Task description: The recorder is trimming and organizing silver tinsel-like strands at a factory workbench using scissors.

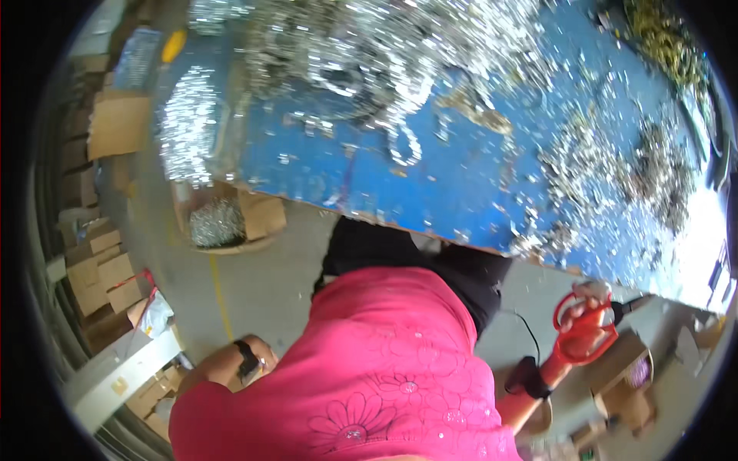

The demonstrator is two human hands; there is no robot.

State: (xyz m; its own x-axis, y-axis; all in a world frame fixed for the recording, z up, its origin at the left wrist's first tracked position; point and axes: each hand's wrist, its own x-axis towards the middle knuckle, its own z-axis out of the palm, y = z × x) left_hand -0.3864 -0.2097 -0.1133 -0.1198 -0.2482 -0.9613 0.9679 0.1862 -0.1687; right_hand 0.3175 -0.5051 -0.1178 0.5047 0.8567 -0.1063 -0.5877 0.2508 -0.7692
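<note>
My right hand (575, 309) grips a pair of scissors (586, 344) with red handles, beside the front right edge of the blue table (330, 173). Their dark blades point right, beyond my fingers. On the left, my left hand (265, 356) hangs low beside my pink shirt, with a dark band on its wrist; its fingers are small and partly hidden. Silver tinsel (361, 54) lies in a large heap across the far part of the table. A looser pile of silver tinsel (592, 169) and scattered scraps cover the table's right side.
At the left, a bundle of silver tinsel (188, 127) stands by the table. Below it on the floor is an open cardboard box (261, 215) with tinsel inside. More cartons (96, 280) are stacked far left. Gold-green tinsel (665, 38) sits at the far right.
</note>
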